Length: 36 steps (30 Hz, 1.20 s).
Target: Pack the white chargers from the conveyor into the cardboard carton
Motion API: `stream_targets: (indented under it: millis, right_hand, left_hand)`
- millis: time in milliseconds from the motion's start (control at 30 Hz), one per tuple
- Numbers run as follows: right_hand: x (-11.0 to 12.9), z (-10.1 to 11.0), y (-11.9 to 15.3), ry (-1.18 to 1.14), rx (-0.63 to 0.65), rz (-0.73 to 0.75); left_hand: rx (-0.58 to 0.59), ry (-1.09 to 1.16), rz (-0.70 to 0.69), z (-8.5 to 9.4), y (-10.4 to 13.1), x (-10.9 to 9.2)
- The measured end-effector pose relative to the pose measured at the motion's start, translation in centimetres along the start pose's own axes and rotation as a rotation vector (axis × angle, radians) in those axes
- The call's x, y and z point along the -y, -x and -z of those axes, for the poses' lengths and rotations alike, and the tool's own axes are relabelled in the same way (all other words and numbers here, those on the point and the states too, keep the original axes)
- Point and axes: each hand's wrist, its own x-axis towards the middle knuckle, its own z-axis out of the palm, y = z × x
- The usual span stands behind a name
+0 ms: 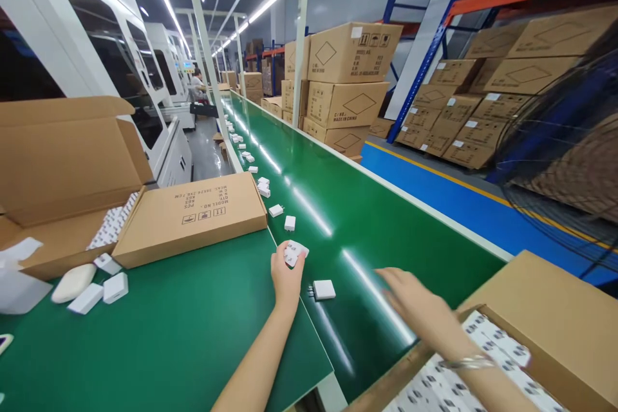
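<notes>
My left hand (287, 277) is closed on white charger plugs (295, 252) with dark marks on the upper face; how many it holds I cannot make out. It is over the near edge of the green conveyor belt (386, 206). Just below it on the belt lies a white charger (323, 290), prongs pointing left. My right hand (418, 309), blurred by motion, reaches over the belt with fingers stretched out and nothing visible in them. Under that wrist stands an open carton (545, 296) filled with rows of white chargers (429, 386).
More chargers (276, 210) lie along the belt's left side into the distance. On the green side table (183, 328) are a closed carton (193, 215), an open carton (62, 161), loose chargers (116, 288) and a white rounded object (74, 283). Stacked boxes (345, 103) stand beyond the belt.
</notes>
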Motion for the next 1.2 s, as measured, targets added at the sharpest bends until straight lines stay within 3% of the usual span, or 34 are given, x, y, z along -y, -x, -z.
stream_targets:
  millis: [100, 200, 333, 500, 600, 700, 800, 867, 1067, 1200]
  right_hand:
    - [6.5, -2.6, -2.7, -0.014, 0.083, 0.253]
    - [10.7, -4.6, -4.0, 0.015, 0.125, 0.394]
    - [11.0, -5.6, -6.4, 0.098, 0.106, 0.370]
    - [9.6, -5.2, -14.0, 0.155, 0.029, 0.362]
    - [11.2, -5.5, -18.1, 0.142, 0.041, 0.496]
    - [13.8, -6.8, -19.9, 0.115, 0.073, 0.597]
    - [15.1, -7.9, -19.9, 0.059, 0.096, 0.614]
    - [14.5, -7.9, -19.4, 0.004, 0.097, 0.567]
    - [8.2, -5.1, -15.3, -0.213, 0.165, 0.349]
    - [6.1, -3.9, -11.0, -0.328, 0.285, 0.291]
  left_hand:
    - [0.014, -0.029, -0.027, 0.1, 0.1, -0.1]
    - [0.047, -0.039, -0.055, -0.1, 0.1, -0.1]
    - [0.013, 0.033, -0.017, -0.5, -0.1, 0.0]
    - [0.050, -0.034, -0.024, -0.6, -0.3, -0.2]
    - [0.107, -0.079, -0.101, -0.7, 0.0, -0.5]
    - [0.074, -0.029, -0.177, -0.8, 0.3, -0.8]
    - [0.046, -0.011, -0.197, -0.8, 0.4, -0.9]
    - [0.061, -0.046, -0.183, -0.6, 0.3, -1.0]
    - [0.212, -0.237, -0.148, -0.7, -0.4, -1.2]
    - [0.392, -0.404, -0.355, -1.3, -0.6, -0.4]
